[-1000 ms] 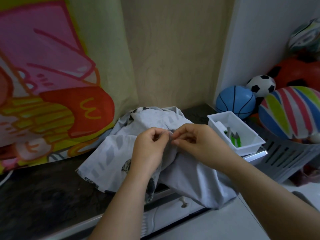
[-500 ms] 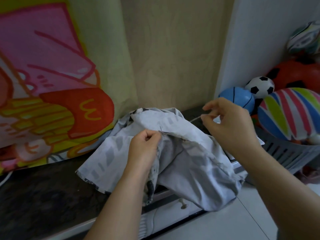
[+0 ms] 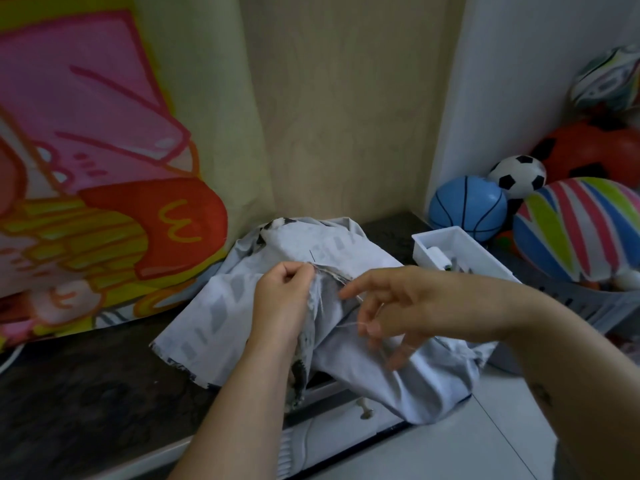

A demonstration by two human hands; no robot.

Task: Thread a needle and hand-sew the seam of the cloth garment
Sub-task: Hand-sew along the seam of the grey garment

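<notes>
The pale grey patterned cloth garment (image 3: pixel 221 306) lies bunched on the dark countertop (image 3: pixel 86 393) and hangs over its front edge. My left hand (image 3: pixel 282 299) pinches the garment at its frayed seam (image 3: pixel 332 273). A thin dark needle (image 3: pixel 311 255) sticks up out of the cloth just above my left fingertips. My right hand (image 3: pixel 398 306) hovers to the right of the seam with the index finger stretched toward it. A fine white thread (image 3: pixel 348 323) runs from the seam to its thumb and lower fingers, which are blurred.
A white plastic tray (image 3: pixel 485 252) with small tools stands right of the garment. A grey basket (image 3: pixel 581 299) holds several balls at far right. A colourful poster (image 3: pixel 104 168) leans at the left. A drawer knob (image 3: pixel 365 412) sits under the counter edge.
My right hand, raised up and right pulling the thread half a second ago, has come back down toward the seam. The needle now stands in the cloth. My left hand stays put.
</notes>
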